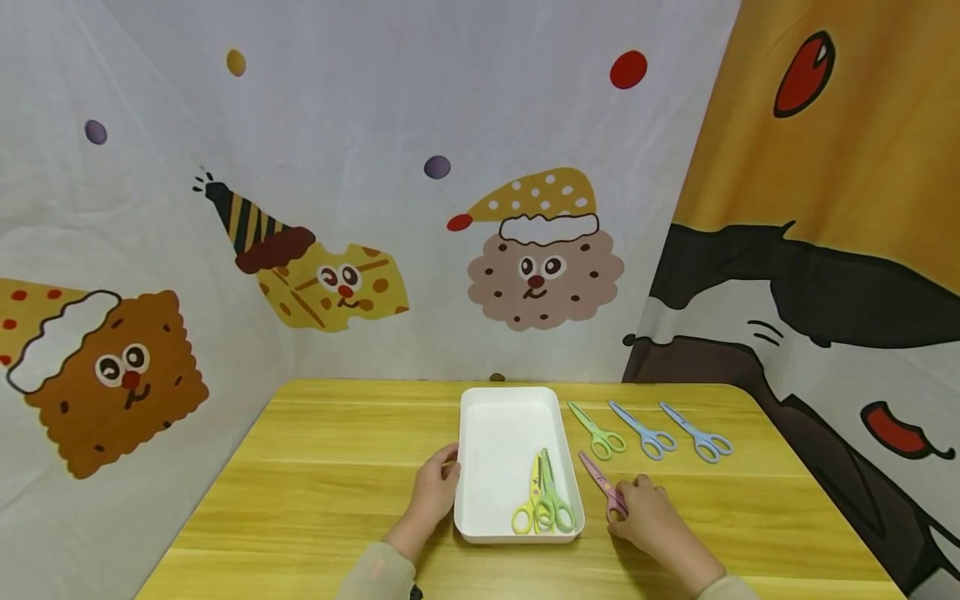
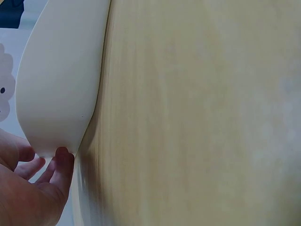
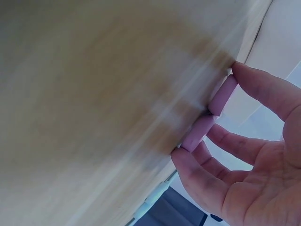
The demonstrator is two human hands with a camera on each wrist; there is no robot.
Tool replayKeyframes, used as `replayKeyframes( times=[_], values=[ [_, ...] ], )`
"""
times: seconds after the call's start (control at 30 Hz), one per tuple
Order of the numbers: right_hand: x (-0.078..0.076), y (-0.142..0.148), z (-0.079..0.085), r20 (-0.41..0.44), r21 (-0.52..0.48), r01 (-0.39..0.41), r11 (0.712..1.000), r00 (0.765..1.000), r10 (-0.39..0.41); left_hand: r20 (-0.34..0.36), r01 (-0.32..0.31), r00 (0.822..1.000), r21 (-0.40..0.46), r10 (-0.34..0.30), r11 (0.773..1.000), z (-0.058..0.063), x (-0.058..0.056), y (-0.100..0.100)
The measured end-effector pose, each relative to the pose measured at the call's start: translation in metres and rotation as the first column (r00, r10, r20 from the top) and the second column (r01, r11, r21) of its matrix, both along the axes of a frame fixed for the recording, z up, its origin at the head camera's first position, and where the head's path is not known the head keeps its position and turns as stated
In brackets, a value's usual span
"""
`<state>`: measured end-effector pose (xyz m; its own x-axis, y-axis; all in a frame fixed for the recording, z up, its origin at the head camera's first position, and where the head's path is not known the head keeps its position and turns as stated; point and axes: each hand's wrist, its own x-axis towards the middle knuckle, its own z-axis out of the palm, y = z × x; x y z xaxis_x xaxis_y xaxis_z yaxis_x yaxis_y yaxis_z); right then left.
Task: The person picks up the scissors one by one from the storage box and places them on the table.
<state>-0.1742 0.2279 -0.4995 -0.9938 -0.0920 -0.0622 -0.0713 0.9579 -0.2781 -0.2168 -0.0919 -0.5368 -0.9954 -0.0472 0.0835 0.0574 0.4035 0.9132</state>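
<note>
Left hand fingers grip one tray; right hand fingers pinch one pink scissors.
Near the tabletop's far edge: one green scissors, two blue scissors; the tray holds at least two.

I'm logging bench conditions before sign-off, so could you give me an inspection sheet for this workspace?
Surface: yellowish wood-grain table.
Job's things: white tray holding yellow scissors and green scissors, which overlap; right of the tray, pink scissors, with another green pair, a blue pair and a second blue pair lying farther from the person.
Clutter: nothing seen.
Hands: left hand touches the tray's left side; right hand holds the pink scissors by the handles.
Cables: nothing seen.
Surroundings: printed backdrop behind the table, with cartoon characters and coloured spots.
</note>
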Motion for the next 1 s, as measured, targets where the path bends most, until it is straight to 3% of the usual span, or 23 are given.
replayKeyframes(
  times=[0.63, 1.0],
  values=[
    [-0.001, 0.000, -0.001, 0.012, 0.014, 0.003, 1.000, 1.000, -0.004, 0.005, -0.007, 1.000, 0.004, 0.007, 1.000, 0.000, 0.001, 0.001],
    [0.004, -0.018, 0.013, -0.181, 0.045, -0.036, 0.998, 0.983, 0.044, 0.006, 0.005, 1.000, 0.005, -0.005, 1.000, 0.001, 0.001, 0.000]
  ],
)
